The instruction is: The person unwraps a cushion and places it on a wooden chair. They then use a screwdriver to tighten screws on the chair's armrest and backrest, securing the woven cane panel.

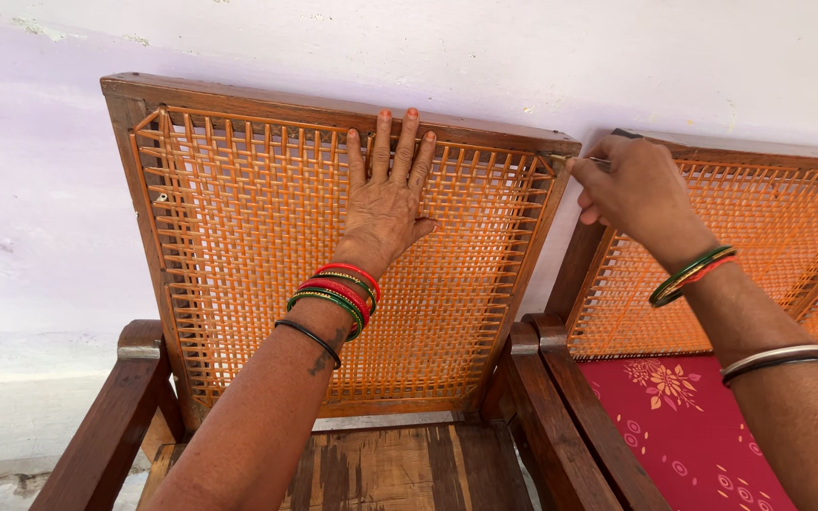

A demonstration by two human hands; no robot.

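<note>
A bare wooden seat (400, 468) and a red patterned cushion (693, 426) are seen nearest. Above the seat, the left hand (385, 203) is pressed flat on the orange woven chair back (267, 246) — fingers straight and together. At its top right corner, the right hand (631, 189) is pinched shut on a thin metal tool (598, 161) — the lilac wall (428, 47) behind.

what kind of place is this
Probably a home porch or sitting room: two wooden armchairs with orange woven backs stand against a painted wall, one with a red floral cushion. The left hand presses the weave.
</note>
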